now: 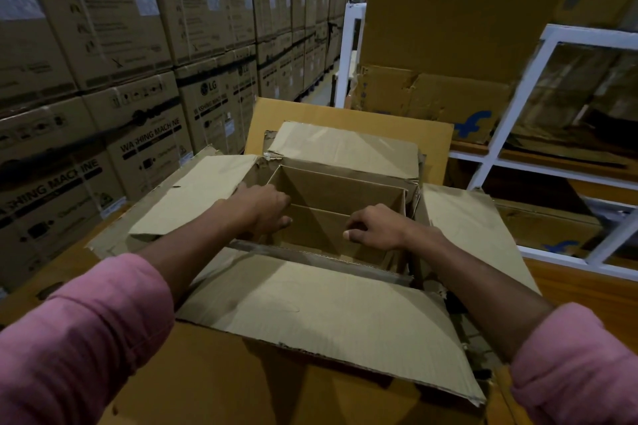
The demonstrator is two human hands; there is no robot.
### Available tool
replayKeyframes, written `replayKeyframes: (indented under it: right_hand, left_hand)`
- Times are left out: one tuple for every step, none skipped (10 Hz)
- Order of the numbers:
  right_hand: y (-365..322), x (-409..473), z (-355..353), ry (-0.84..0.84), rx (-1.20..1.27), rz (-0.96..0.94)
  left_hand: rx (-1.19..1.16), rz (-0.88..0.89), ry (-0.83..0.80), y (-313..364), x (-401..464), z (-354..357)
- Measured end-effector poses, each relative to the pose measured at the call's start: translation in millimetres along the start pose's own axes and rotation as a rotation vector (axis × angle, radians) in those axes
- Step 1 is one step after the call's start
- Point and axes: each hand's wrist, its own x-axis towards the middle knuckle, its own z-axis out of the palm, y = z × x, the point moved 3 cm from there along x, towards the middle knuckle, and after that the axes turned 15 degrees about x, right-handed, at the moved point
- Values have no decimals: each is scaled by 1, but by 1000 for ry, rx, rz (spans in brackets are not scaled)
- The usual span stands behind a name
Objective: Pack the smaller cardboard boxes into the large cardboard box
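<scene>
A large cardboard box (331,314) stands open in front of me, its four flaps spread outward. Inside it sits a smaller open cardboard box (345,193), with a cardboard wall crossing its middle. My left hand (266,209) grips the left rim of the smaller box, fingers curled over the edge. My right hand (374,228) rests on the near right part of that box, fingers bent around its cardboard edge. Both forearms reach over the near flap, pink sleeves rolled up.
Stacks of washing machine cartons (121,86) fill the left side. A white metal rack (538,107) holding flattened cardboard (438,55) stands to the right. A yellow-brown board (348,117) leans behind the large box. An aisle runs away at centre back.
</scene>
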Motion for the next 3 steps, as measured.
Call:
replayKeyframes:
  right_hand:
    - [0, -1, -2, 77, 6, 1]
    - [0, -1, -6, 194, -42, -29]
    - [-7, -8, -13, 320, -119, -49]
  left_hand:
    - [-21, 2, 67, 4, 2, -7]
    - [-33, 3, 120, 9, 5, -14]
    - [-56, -19, 202, 15, 5, -22]
